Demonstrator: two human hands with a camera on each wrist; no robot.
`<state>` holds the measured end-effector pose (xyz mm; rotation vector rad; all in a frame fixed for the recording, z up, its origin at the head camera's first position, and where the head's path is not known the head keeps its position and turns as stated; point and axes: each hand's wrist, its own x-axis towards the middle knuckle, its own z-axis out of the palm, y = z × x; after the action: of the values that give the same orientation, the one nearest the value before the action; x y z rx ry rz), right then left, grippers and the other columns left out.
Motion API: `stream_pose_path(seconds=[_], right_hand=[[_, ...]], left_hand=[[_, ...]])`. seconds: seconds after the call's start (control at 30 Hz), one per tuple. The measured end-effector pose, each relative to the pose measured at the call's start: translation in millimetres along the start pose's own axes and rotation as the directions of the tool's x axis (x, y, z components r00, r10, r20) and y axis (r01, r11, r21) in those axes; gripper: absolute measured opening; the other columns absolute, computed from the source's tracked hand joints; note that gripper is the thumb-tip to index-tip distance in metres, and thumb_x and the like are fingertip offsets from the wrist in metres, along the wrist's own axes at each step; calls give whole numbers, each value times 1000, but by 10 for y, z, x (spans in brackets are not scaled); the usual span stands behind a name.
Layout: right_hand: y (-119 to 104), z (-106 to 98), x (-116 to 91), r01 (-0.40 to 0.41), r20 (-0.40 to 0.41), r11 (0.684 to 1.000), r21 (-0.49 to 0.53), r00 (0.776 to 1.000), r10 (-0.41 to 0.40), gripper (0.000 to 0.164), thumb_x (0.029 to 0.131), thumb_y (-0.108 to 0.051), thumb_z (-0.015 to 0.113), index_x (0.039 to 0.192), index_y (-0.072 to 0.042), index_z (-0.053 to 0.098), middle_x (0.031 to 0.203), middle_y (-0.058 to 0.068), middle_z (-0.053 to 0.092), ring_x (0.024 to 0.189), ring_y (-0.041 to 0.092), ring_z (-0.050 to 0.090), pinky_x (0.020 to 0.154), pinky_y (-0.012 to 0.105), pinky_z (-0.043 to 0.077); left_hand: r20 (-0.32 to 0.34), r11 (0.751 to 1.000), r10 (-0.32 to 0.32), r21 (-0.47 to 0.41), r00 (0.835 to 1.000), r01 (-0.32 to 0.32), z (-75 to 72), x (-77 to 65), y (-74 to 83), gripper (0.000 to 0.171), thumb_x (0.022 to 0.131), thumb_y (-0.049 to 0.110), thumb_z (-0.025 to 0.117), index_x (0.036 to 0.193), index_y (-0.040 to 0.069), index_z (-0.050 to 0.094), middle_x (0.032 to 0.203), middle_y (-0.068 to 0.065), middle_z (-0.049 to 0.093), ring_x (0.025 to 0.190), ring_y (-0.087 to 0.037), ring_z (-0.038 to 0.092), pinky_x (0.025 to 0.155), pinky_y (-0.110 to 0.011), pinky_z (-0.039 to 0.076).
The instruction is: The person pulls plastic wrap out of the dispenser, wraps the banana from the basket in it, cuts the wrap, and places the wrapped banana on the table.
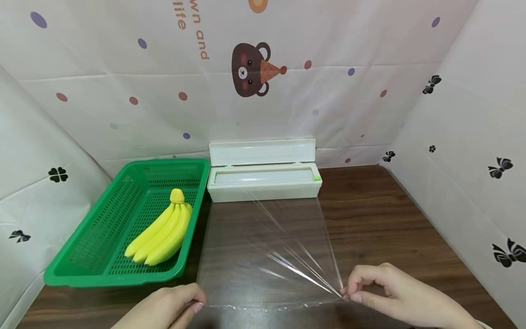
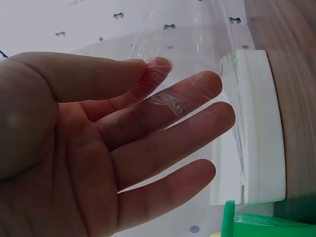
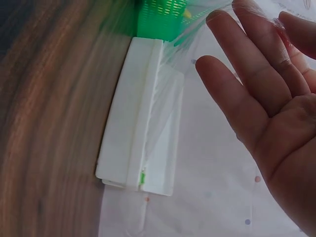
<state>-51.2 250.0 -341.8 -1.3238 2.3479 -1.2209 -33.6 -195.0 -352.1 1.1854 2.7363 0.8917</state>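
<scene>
A clear sheet of plastic wrap (image 1: 246,256) stretches toward me from a white wrap dispenser (image 1: 263,183), whose lid stands up at the back. My left hand (image 1: 168,306) pinches the near left corner of the sheet between thumb and index finger. In the left wrist view the other fingers of the left hand (image 2: 123,133) are extended behind the film. At the near right corner my right hand (image 1: 394,292) pinches the film, and bright creases fan out from that grip. The dispenser (image 3: 133,113) also shows in the right wrist view.
A green plastic basket (image 1: 74,269) stands on the left, close beside the dispenser. Inside it lies a bunch of yellow bananas (image 1: 164,233). Dark wooden tabletop (image 1: 370,219) runs under everything, with patterned white sheets (image 1: 328,105) hanging at the back and sides.
</scene>
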Motion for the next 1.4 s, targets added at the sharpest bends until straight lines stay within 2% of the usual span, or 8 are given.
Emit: stream_pose_path(seconds=[0.23, 0.37, 0.47, 0.6, 0.87, 1.0, 1.17, 1.4], right_hand=[[55, 53, -16, -41, 18, 997, 58, 999, 40, 26, 92, 2, 54, 103, -21, 57, 101, -12, 67, 92, 8, 65, 77, 25, 52], [135, 84, -23, 3, 27, 998, 64, 1000, -4, 26, 92, 4, 54, 104, -19, 57, 100, -10, 67, 91, 8, 65, 75, 24, 52], [199, 112, -20, 62, 33, 996, 61, 997, -64, 27, 91, 6, 53, 106, -16, 56, 100, -8, 66, 90, 7, 64, 73, 23, 52], [219, 137, -18, 41, 41, 997, 73, 998, -44, 25, 92, 4, 53, 105, -17, 56, 99, -9, 66, 89, 6, 64, 73, 22, 51], [262, 180, -11, 27, 55, 996, 83, 998, -31, 21, 93, 1, 53, 103, -18, 57, 97, -9, 67, 87, 5, 65, 73, 22, 52], [277, 198, -10, 10, 64, 997, 75, 998, -15, 20, 94, -1, 53, 101, -19, 57, 95, -9, 67, 85, 5, 64, 72, 21, 51], [294, 235, 9, -67, 88, 996, 58, 994, 62, 15, 95, -9, 54, 99, -23, 58, 95, -10, 67, 88, 2, 64, 73, 20, 52], [339, 288, 20, -107, 113, 994, 22, 988, 104, 12, 97, -12, 53, 98, -23, 58, 96, -11, 68, 91, -2, 62, 72, 20, 51]], left_hand=[[27, 1000, 12, -1, 1000, -12, 63, 20, -20, 10, 92, 11, 59, 90, 21, 59, 78, 22, 53, 65, 12, 41, 55, -10, 37], [42, 999, 29, 14, 999, -29, 95, 37, -40, 10, 91, 11, 61, 87, 20, 58, 78, 20, 54, 66, 12, 42, 55, -9, 37], [68, 1000, 8, 6, 998, -9, 119, 45, -46, 10, 91, 12, 60, 86, 20, 58, 77, 20, 54, 65, 12, 42, 55, -10, 37], [95, 1000, -23, -3, 995, 24, 147, 50, -52, 10, 92, 13, 60, 85, 20, 58, 77, 20, 54, 65, 11, 43, 55, -12, 38], [101, 999, -36, 14, 994, 35, 216, 57, -71, 13, 90, 12, 61, 81, 21, 57, 74, 21, 50, 65, 11, 41, 55, -11, 35], [138, 995, -104, 16, 985, 102, 251, 62, -71, 13, 89, 13, 62, 79, 22, 59, 75, 22, 50, 64, 9, 42, 56, -14, 38], [161, 986, -165, 41, 973, 160, 318, 79, -75, 15, 85, 11, 64, 76, 22, 59, 73, 22, 50, 63, 8, 42, 56, -17, 40], [221, 968, -251, 47, 942, 247, 434, 80, -104, 21, 83, 9, 64, 70, 22, 53, 69, 19, 43, 60, 5, 37, 54, -18, 35]])
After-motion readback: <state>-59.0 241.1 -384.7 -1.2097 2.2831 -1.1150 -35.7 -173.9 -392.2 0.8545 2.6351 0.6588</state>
